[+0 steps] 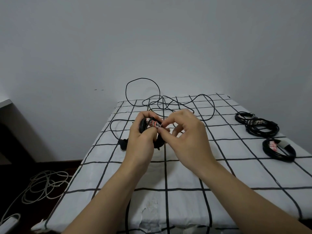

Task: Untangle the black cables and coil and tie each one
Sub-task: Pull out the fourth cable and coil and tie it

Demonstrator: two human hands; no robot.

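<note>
My left hand (142, 134) grips a small coil of black cable (143, 125) above the middle of the checked table (185, 174). A white tie strip with red and black marks (154, 124) is wrapped over the coil. My right hand (184, 132) pinches the end of that strip with thumb and forefinger. A loose black cable (162, 102) sprawls in loops across the far end of the table, one loop standing up against the wall. A black plug (121, 143) lies on the cloth just left of my left hand.
Three tied black coils lie along the right side of the table: one far (243, 117), one in the middle (262, 128), one nearer (279, 150). A pile of white cable (43, 184) lies on the dark floor at the left.
</note>
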